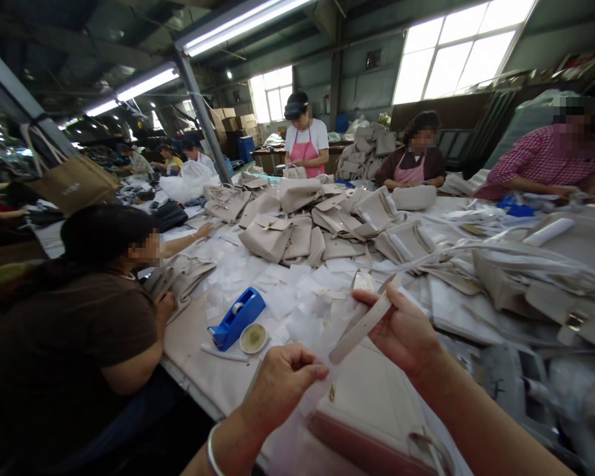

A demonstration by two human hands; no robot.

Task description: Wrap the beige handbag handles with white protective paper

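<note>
My right hand (401,324) is closed around a beige bag strap (361,327), whose rounded end points down toward my left hand. My left hand (290,380) has thumb and forefinger pinched together at the edge of a thin translucent white sheet (310,403). Below both hands lies a beige handbag (371,396) with a small gold-coloured metal fitting (332,392). Its lower side is in shadow, and part of it is hidden by my right forearm. Left of the strap, more thin white sheets (282,301) cover the table.
A blue tape dispenser (238,317) and a tape roll (254,338) stand left of my hands. Beige bags (277,231) are heaped mid-table, with more bags (540,291) at right. A co-worker (89,317) sits close on the left; several people work across the table.
</note>
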